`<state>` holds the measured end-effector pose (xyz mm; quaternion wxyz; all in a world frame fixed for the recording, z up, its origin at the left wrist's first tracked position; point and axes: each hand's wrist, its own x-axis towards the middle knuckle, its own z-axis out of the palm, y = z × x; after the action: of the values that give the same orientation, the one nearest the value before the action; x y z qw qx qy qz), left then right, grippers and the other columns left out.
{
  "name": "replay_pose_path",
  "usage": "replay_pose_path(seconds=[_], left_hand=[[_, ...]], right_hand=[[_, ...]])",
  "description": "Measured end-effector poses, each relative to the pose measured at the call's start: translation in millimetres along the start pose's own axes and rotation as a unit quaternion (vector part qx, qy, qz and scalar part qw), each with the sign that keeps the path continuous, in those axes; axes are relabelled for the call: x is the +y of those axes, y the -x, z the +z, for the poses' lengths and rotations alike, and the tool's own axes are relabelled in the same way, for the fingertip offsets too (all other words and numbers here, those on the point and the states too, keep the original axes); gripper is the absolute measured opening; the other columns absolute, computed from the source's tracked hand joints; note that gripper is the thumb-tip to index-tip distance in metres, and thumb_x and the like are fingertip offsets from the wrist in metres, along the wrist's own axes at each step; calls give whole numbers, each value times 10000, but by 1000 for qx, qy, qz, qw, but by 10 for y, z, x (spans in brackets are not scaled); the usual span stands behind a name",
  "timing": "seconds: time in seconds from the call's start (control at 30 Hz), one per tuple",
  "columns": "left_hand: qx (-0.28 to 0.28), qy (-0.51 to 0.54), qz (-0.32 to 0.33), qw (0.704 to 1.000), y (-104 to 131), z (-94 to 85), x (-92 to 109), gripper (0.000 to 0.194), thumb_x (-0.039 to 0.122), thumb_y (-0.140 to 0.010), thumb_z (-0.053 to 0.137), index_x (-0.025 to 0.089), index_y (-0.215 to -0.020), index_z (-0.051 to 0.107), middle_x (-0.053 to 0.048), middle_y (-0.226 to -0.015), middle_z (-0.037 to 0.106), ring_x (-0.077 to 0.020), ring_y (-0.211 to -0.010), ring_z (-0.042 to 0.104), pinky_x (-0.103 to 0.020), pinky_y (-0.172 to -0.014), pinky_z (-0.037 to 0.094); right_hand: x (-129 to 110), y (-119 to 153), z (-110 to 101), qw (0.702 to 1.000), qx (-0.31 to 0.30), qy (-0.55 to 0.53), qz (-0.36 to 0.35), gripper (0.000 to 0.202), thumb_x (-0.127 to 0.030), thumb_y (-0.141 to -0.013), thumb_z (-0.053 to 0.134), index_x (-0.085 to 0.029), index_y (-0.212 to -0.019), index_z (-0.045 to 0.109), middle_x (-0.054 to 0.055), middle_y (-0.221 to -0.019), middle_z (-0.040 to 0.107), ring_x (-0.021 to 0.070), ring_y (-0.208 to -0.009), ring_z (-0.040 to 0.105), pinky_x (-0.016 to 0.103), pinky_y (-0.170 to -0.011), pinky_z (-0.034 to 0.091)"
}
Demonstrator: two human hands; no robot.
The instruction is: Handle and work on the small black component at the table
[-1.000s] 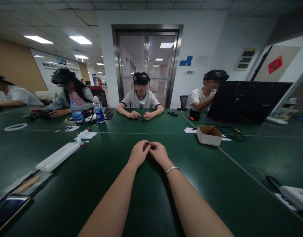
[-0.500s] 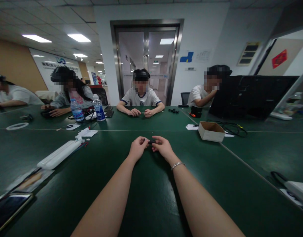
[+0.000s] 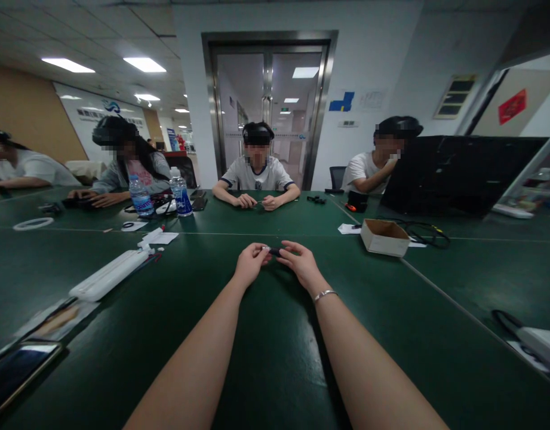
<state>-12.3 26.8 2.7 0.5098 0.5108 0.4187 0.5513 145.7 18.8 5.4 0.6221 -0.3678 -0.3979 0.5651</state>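
Between my two hands, just above the green table (image 3: 275, 334), is a small dark stick-like object (image 3: 275, 252) with a shiny, silvery left end. Its exact kind is too small to make out. My left hand (image 3: 251, 263) pinches the silvery end between thumb and fingers. My right hand (image 3: 300, 263), with a silver bracelet at the wrist, grips the dark right end; its fingertips cover that part.
An open cardboard box (image 3: 384, 237) stands right of my hands, near a black monitor (image 3: 454, 176) and cables. Left lie a white power strip (image 3: 111, 275) and a phone (image 3: 21, 376). Water bottles (image 3: 180, 194) stand farther back. Several people in headsets sit around the table.
My hands have risen slightly in the picture and drawn a little apart. More of the dark object and its silvery end now shows between them.
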Motion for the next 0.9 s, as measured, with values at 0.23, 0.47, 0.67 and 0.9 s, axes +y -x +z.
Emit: replay_pose_path(seconds=[0.23, 0.47, 0.67, 0.9], left_hand=[[-17, -6, 6, 1000, 3, -10, -1, 248, 296, -785, 734, 129, -930, 622, -73, -813, 704, -159, -747, 692, -261, -689, 563], [-7, -12, 10, 1000, 29, 3, 37, 268, 316, -778, 739, 133, -930, 615, -77, -819, 699, -163, -746, 688, -265, -685, 551], [4, -23, 11, 1000, 34, 2, 42, 210, 286, -819, 682, 146, -962, 620, -74, -869, 689, -149, -771, 679, -201, -605, 527], [11, -46, 29, 998, 34, -9, 39, 256, 334, -779, 716, 158, -949, 642, -80, -942, 663, -152, -778, 663, -201, -575, 540]], right_hand=[[18, -27, -24, 1000, -18, 8, 20, 285, -95, -622, 839, -127, -868, 701, 61, -816, 704, 153, -720, 680, 264, -727, 591], [-19, 7, -9, 999, -33, 28, 10, 297, -133, -679, 808, -150, -957, 707, 9, -672, 663, 114, -619, 648, 192, -586, 565], [-13, 3, -22, 999, -33, 23, 8, 307, -126, -671, 812, -153, -955, 700, 10, -672, 668, 109, -609, 650, 187, -593, 564], [-21, 22, -34, 998, -53, 21, 12, 332, -135, -662, 822, -162, -967, 694, 24, -720, 685, 130, -658, 670, 235, -674, 582]])
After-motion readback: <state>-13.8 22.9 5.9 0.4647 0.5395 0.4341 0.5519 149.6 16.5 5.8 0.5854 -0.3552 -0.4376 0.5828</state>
